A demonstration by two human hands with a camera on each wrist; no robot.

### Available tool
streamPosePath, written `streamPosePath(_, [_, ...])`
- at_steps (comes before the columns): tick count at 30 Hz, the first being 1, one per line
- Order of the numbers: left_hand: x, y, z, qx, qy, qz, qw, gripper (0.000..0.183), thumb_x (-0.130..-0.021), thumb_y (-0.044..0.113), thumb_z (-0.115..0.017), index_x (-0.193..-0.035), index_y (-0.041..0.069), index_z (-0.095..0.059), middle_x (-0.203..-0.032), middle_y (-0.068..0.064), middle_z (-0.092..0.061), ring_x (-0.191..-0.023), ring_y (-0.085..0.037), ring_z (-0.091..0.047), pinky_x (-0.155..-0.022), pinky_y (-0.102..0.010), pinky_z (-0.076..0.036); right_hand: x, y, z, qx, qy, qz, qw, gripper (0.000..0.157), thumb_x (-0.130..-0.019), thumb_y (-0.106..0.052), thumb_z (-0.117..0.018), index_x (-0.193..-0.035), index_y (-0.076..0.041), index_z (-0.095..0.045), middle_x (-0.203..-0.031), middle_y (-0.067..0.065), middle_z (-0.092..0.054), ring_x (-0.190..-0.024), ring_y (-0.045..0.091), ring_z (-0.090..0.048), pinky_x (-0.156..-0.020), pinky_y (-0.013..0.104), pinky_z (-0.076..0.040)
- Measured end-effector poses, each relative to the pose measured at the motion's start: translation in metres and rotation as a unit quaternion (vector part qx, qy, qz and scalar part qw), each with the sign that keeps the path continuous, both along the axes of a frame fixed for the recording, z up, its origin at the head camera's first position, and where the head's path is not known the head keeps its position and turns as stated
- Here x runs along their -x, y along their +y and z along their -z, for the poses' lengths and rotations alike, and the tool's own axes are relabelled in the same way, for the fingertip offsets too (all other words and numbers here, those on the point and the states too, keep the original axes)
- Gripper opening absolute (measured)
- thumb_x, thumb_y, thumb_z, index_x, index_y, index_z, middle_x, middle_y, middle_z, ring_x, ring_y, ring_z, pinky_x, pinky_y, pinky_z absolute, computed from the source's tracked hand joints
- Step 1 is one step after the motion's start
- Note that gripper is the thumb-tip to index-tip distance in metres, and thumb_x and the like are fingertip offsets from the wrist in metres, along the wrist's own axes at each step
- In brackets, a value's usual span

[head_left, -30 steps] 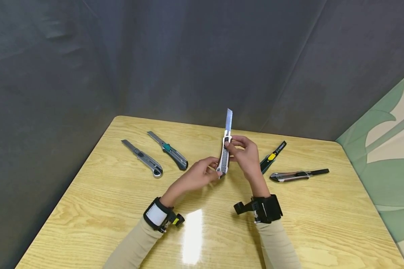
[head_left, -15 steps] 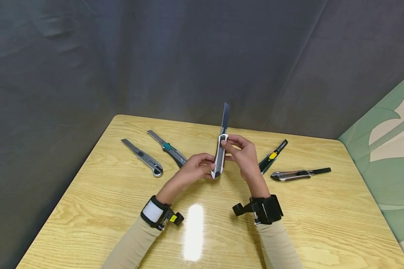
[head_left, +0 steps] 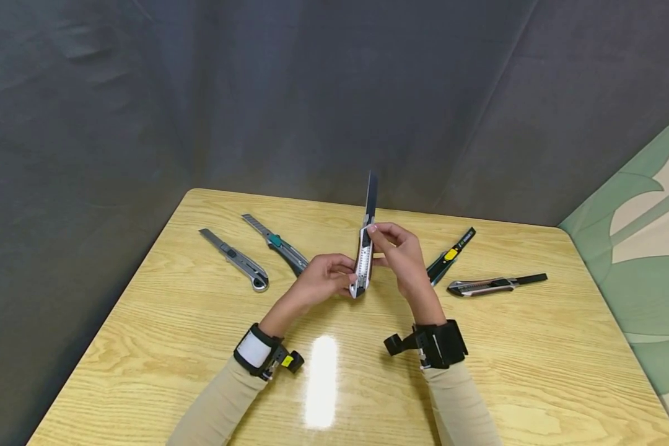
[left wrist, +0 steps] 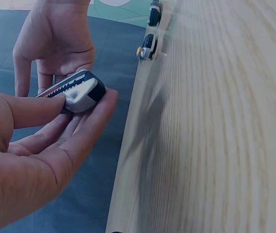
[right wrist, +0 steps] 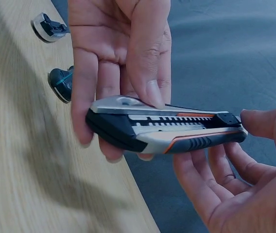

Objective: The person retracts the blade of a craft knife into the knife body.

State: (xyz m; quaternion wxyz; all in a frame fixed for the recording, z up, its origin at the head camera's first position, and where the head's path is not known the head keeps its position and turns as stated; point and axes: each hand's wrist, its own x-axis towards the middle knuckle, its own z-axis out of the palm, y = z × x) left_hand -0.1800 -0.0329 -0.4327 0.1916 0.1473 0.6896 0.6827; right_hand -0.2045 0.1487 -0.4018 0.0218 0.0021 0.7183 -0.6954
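Note:
Both hands hold a snap-off utility knife (head_left: 362,266) with a silver, black and orange handle above the table. Its long dark blade (head_left: 371,197) is extended and points up and away. My left hand (head_left: 322,279) pinches the rear end, thumb on top and fingers underneath, as the left wrist view shows. From the right, my right hand (head_left: 402,257) supports the front part with its fingers below. In the right wrist view, the right thumb (right wrist: 262,122) is at the front end, right by the black slider (right wrist: 225,119). The blade lies outside both wrist views.
On the wooden table (head_left: 245,396), a grey utility knife (head_left: 236,260) and a green-slider one (head_left: 281,248) lie left, blades out. To the right lie a yellow-slider knife (head_left: 450,255) and a dark-bladed knife (head_left: 485,286). A dark curtain (head_left: 323,105) hangs behind.
The knife and both hands have shifted slightly left, and the knife has turned so its blade went from bright to dark. The right thumb has moved a little toward the blade end.

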Motion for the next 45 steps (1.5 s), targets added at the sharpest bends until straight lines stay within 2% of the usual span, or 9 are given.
streamPosePath(6, [0.001,-0.001,0.001,0.011,0.001,-0.006,0.9999,0.022,-0.09,0.002,-0.059,-0.111,-0.003,-0.062,-0.107,-0.026,-0.065,-0.084,-0.028,-0.067,-0.079,-0.057,-0.058,-0.001,-0.002,0.001,-0.006,-0.012,0.006,1.0,0.042,-0.086,-0.041,-0.066,-0.11,-0.007,-0.066,-0.096,0.005,-0.065,-0.084,0.024,-0.062,-0.071,0.039,-0.064])
streamPosePath(10, [0.001,-0.003,0.001,0.005,-0.005,0.002,1.0,0.026,-0.09,0.003,-0.059,-0.115,-0.004,-0.061,-0.109,-0.028,-0.063,-0.086,-0.031,-0.066,-0.08,-0.057,-0.058,0.0,-0.002,0.004,-0.011,-0.016,0.006,1.0,0.043,-0.085,-0.043,-0.066,-0.107,-0.006,-0.067,-0.094,0.004,-0.064,-0.085,0.023,-0.061,-0.073,0.04,-0.063])
streamPosePath(14, [0.001,-0.005,0.002,-0.003,-0.015,0.011,0.9998,0.031,-0.09,0.002,-0.058,-0.12,-0.006,-0.058,-0.113,-0.031,-0.061,-0.09,-0.035,-0.065,-0.082,-0.06,-0.056,-0.001,-0.003,0.007,-0.008,-0.012,0.012,1.0,0.043,-0.085,-0.043,-0.066,-0.106,-0.005,-0.067,-0.092,0.003,-0.064,-0.084,0.022,-0.062,-0.07,0.036,-0.064])
streamPosePath(19, [-0.004,-0.008,-0.001,0.003,-0.018,0.007,0.9998,0.03,-0.09,0.001,-0.058,-0.119,-0.008,-0.057,-0.112,-0.032,-0.062,-0.092,-0.037,-0.064,-0.082,-0.061,-0.056,-0.005,-0.004,0.01,0.013,-0.014,0.004,1.0,0.039,-0.087,-0.038,-0.065,-0.107,-0.004,-0.066,-0.09,0.002,-0.066,-0.084,0.022,-0.064,-0.064,0.029,-0.063])
streamPosePath(22, [-0.007,-0.008,-0.004,-0.016,-0.036,0.006,0.9992,0.029,-0.089,0.001,-0.059,-0.118,-0.007,-0.058,-0.112,-0.031,-0.062,-0.092,-0.036,-0.064,-0.081,-0.057,-0.058,-0.005,-0.004,0.01,0.026,-0.007,-0.009,1.0,0.038,-0.089,-0.035,-0.064,-0.108,-0.002,-0.066,-0.088,0.002,-0.066,-0.084,0.023,-0.064,-0.064,0.029,-0.063])
streamPosePath(27, [-0.006,-0.004,-0.002,-0.051,-0.054,0.026,0.9969,0.029,-0.091,0.004,-0.058,-0.119,-0.004,-0.055,-0.11,-0.031,-0.06,-0.088,-0.035,-0.064,-0.079,-0.052,-0.06,-0.005,-0.001,0.004,0.034,0.011,-0.027,0.999,0.037,-0.09,-0.032,-0.063,-0.109,0.0,-0.065,-0.087,0.002,-0.066,-0.084,0.023,-0.064,-0.064,0.029,-0.063])
streamPosePath(37, [-0.002,-0.001,0.004,-0.05,-0.061,0.018,0.9968,0.031,-0.091,0.001,-0.056,-0.121,-0.006,-0.053,-0.113,-0.03,-0.058,-0.093,-0.038,-0.062,-0.084,-0.056,-0.057,-0.004,-0.001,0.002,0.01,0.009,-0.02,1.0,0.033,-0.088,-0.025,-0.067,-0.111,-0.002,-0.064,-0.092,0.005,-0.066,-0.088,0.023,-0.063,-0.067,0.032,-0.063])
streamPosePath(40, [-0.002,-0.001,0.001,-0.05,-0.061,0.02,0.9967,0.031,-0.092,-0.001,-0.055,-0.121,-0.008,-0.052,-0.115,-0.033,-0.056,-0.095,-0.042,-0.06,-0.086,-0.061,-0.054,-0.004,-0.002,0.002,0.005,0.008,-0.02,1.0,0.032,-0.088,-0.024,-0.067,-0.112,-0.003,-0.064,-0.095,0.006,-0.065,-0.089,0.023,-0.063,-0.071,0.034,-0.063])
streamPosePath(45, [-0.009,-0.003,-0.015,-0.036,-0.055,0.023,0.9976,0.03,-0.092,-0.003,-0.053,-0.12,-0.01,-0.051,-0.113,-0.036,-0.056,-0.095,-0.043,-0.06,-0.086,-0.06,-0.054,-0.006,-0.003,0.001,-0.004,0.01,-0.023,1.0,0.032,-0.088,-0.024,-0.067,-0.112,-0.003,-0.064,-0.098,0.008,-0.065,-0.088,0.023,-0.063,-0.073,0.037,-0.063])
